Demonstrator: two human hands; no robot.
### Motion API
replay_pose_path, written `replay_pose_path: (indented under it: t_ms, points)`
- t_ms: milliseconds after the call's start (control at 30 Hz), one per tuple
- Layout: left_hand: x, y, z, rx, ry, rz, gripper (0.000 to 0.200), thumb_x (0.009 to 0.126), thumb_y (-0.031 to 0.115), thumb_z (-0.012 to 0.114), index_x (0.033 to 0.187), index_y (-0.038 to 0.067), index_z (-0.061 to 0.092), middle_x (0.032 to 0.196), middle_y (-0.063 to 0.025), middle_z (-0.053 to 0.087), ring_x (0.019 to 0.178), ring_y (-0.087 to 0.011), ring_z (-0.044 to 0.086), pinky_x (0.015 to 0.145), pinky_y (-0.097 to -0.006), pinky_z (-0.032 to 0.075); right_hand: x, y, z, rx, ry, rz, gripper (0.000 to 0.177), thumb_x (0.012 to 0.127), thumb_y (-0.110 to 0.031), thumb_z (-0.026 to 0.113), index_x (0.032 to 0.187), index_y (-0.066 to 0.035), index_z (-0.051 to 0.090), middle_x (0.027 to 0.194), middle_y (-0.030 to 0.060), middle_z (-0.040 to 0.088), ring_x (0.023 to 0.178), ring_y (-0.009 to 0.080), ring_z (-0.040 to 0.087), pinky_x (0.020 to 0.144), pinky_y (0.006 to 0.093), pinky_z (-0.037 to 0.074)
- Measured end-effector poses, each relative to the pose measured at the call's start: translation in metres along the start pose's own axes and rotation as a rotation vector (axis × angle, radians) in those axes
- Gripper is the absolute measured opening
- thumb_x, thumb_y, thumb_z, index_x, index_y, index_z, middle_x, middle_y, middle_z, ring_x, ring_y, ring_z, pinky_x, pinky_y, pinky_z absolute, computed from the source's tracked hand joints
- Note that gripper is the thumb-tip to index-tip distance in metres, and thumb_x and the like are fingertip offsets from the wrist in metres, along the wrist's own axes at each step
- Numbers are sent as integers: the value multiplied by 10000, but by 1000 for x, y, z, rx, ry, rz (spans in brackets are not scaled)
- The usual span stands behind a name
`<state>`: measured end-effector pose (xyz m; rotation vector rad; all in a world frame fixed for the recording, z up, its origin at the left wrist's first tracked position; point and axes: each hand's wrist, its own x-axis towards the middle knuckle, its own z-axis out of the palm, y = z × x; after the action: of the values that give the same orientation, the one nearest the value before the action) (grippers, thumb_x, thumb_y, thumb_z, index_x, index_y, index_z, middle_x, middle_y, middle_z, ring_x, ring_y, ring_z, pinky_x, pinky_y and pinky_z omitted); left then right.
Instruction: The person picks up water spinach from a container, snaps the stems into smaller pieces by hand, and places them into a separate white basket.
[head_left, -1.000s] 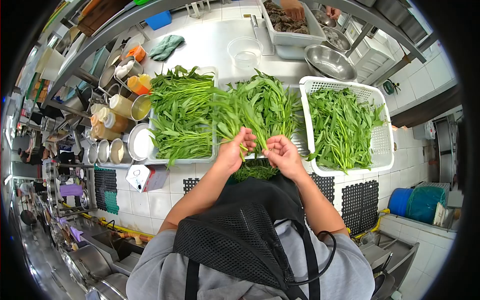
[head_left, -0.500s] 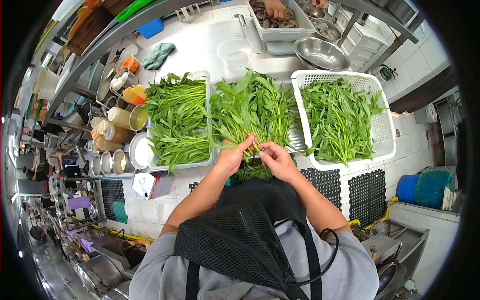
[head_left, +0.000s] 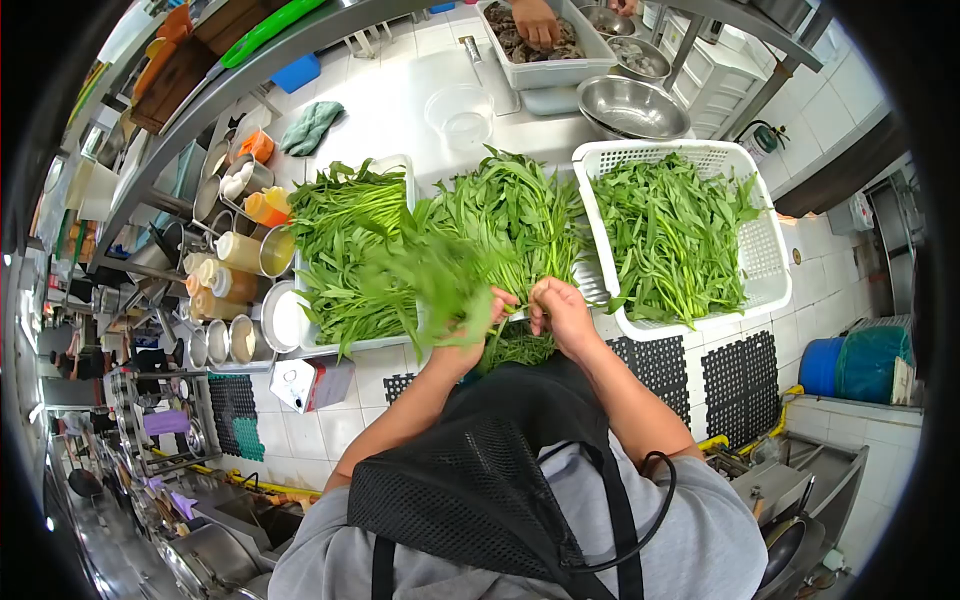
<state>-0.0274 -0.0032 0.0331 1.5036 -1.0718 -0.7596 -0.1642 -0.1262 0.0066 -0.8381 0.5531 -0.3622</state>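
My left hand (head_left: 468,340) is closed on a bunch of water spinach (head_left: 435,275), whose leaves are smeared by motion and hang over the left tray. Just to its right, my right hand (head_left: 562,312) is closed, fingertips pinched near the stem ends; what they hold is hidden. Beyond my hands, a pile of water spinach (head_left: 515,200) lies on the metal counter. More greens (head_left: 345,215) fill the pale tray (head_left: 410,190) on the left. To the right, a white perforated basket (head_left: 767,250) holds another heap (head_left: 675,235). Below my hands are cut stems (head_left: 515,345).
Squeeze bottles (head_left: 235,275) and metal containers line the left side. A clear plastic tub (head_left: 460,115), a green cloth (head_left: 311,128) and a steel bowl (head_left: 635,107) stand farther back. Another person's hand (head_left: 536,22) reaches into a grey tub (head_left: 560,72). A metal shelf rail (head_left: 170,130) crosses the upper left.
The bunch in my left hand has swung left, from over the middle pile toward the left tray. My right hand has moved slightly right, apart from the left.
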Motion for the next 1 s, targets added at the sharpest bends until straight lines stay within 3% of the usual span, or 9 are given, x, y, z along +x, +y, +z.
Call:
replay_pose_path:
  t_ms: [67, 100, 200, 333, 433, 533, 700, 800, 1000]
  points:
    - [-1, -12, 0, -399, 64, -277, 185, 930, 204, 573, 992, 32, 602, 862, -60, 640, 809, -166, 593, 735, -318, 477, 2, 23, -25, -659, 24, -110, 171, 879, -162, 518, 802, -22, 577, 682, 58, 594, 569, 231, 553, 577, 345, 462]
    - [-1, -19, -1, -600, 96, -414, 176, 933, 196, 566, 995, 33, 589, 839, -58, 633, 784, -163, 594, 714, -310, 478, -4, 25, -31, -661, 24, -111, 171, 879, -162, 518, 802, -22, 577, 682, 58, 594, 569, 231, 553, 577, 345, 462]
    - [-4, -32, -7, -731, 85, -627, 150, 934, 167, 557, 980, 27, 586, 827, -66, 631, 767, -175, 598, 700, -312, 485, -21, 28, -39, -1414, -324, -205, 254, 836, -270, 597, 891, -34, 675, 830, 200, 654, 726, 353, 625, 688, 409, 488]
    - [0, -41, -15, -827, 46, -679, 134, 933, 166, 559, 939, 32, 557, 775, -75, 603, 741, -179, 590, 692, -309, 483, -12, -14, -14, -1304, -139, 45, 302, 834, -298, 605, 749, -14, 666, 748, 204, 639, 700, 367, 619, 665, 428, 484]
    - [4, -34, -21, -873, 3, -618, 119, 930, 148, 565, 881, 63, 498, 704, -61, 533, 706, -177, 551, 670, -313, 451, 15, -20, -14, -1287, 340, -408, 249, 841, -230, 601, 839, 19, 593, 764, 242, 625, 727, 393, 623, 688, 464, 496]
    - [8, -22, -25, -816, 27, -132, 129, 905, 61, 586, 856, 83, 469, 717, -57, 510, 699, -199, 526, 669, -335, 438, 41, -19, -23, -1476, 578, -541, 249, 841, -202, 603, 885, 37, 553, 814, 272, 622, 757, 432, 614, 704, 497, 502]
    - [12, -11, -26, -923, 45, -220, 188, 927, 183, 589, 812, 94, 471, 641, -37, 471, 622, -189, 500, 646, -334, 430, 58, -13, -24, -1525, 499, -301, 230, 834, -181, 606, 875, 39, 556, 841, 266, 630, 798, 435, 618, 719, 503, 501]
    - [8, -36, -26, -1150, -29, -637, 329, 946, 385, 535, 748, 130, 473, 597, -14, 453, 581, -174, 476, 629, -322, 423, 62, -13, -26, -1389, 507, -292, 227, 818, -174, 613, 870, 39, 556, 828, 240, 639, 752, 382, 638, 707, 474, 511]
    - [9, -33, -22, -1042, 100, -545, 288, 953, 356, 531, 863, 82, 530, 674, -31, 497, 630, -161, 500, 630, -314, 425, 37, -32, -8, -306, 158, -144, 108, 825, 17, 542, 925, -12, 513, 846, 88, 627, 662, 134, 600, 553, 256, 490]
